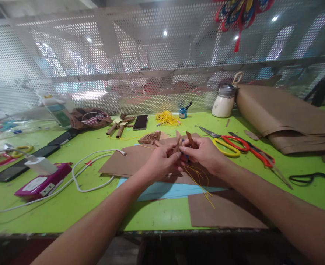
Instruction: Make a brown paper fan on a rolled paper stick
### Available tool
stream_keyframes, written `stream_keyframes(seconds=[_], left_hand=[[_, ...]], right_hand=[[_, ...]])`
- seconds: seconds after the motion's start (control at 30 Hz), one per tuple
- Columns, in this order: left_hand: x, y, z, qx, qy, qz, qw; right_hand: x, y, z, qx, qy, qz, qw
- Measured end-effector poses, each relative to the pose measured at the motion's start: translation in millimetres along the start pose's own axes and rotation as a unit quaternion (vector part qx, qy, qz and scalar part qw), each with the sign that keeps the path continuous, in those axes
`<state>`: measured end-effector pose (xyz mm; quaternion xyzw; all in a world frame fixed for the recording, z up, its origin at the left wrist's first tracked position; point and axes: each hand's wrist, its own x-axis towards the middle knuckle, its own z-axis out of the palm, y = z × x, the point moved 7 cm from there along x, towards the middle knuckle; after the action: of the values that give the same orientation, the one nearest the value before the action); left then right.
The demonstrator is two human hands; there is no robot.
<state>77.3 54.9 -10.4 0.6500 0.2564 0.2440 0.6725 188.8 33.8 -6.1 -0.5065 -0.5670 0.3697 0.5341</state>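
Over the middle of the table, my left hand (164,160) is closed, its fingers pinching a small folded brown paper piece (177,141). Close against it, my right hand (205,151) is also closed, with a brown paper strip (190,140) standing up between its fingers. Something dark blue shows between the hands, too covered to name. Yellow strings (199,176) hang below my right hand onto brown paper sheets (132,162). A pleated brown paper fan (150,137) lies just beyond my left hand. Light blue paper (162,189) sticks out under the brown sheets.
At right lie yellow-handled scissors (226,146), red-handled scissors (258,152) and a large folded brown paper (284,114). A white jar (223,102) stands behind. A phone (140,122) and yellow string pile (168,118) lie at the back. Left are a purple power strip (43,182) and white cable (76,178).
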Motion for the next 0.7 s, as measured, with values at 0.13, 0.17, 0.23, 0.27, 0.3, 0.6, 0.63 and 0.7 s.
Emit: stream_keyframes(seconds=[0.13, 0.17, 0.23, 0.27, 0.3, 0.6, 0.63, 0.7], left_hand=[[-2, 1, 6, -0.103, -0.076, 0.004, 0.992], [-2, 1, 5, -0.115, -0.083, 0.003, 0.990], [-1, -2, 3, -0.112, -0.079, 0.003, 0.991], [-1, -4, 2, -0.104, -0.073, 0.002, 0.992], [0, -5, 1, -0.095, -0.068, 0.001, 0.993], [-1, -8, 4, -0.082, -0.041, -0.037, 0.995], [-1, -8, 5, -0.097, -0.045, -0.043, 0.993], [-2, -8, 5, -0.124, -0.051, -0.049, 0.990]], right_hand=[[3, 1, -6, -0.017, 0.014, -0.016, 1.000], [3, 2, -8, -0.024, 0.018, -0.016, 0.999], [4, 4, -9, -0.038, 0.022, -0.012, 0.999], [4, 5, -8, -0.040, 0.023, -0.008, 0.999], [4, 6, -7, -0.038, 0.023, -0.003, 0.999], [-1, -3, 3, -0.058, 0.026, 0.029, 0.998], [-2, -5, 2, -0.066, 0.028, 0.027, 0.997], [-2, -7, 2, -0.069, 0.029, 0.023, 0.997]])
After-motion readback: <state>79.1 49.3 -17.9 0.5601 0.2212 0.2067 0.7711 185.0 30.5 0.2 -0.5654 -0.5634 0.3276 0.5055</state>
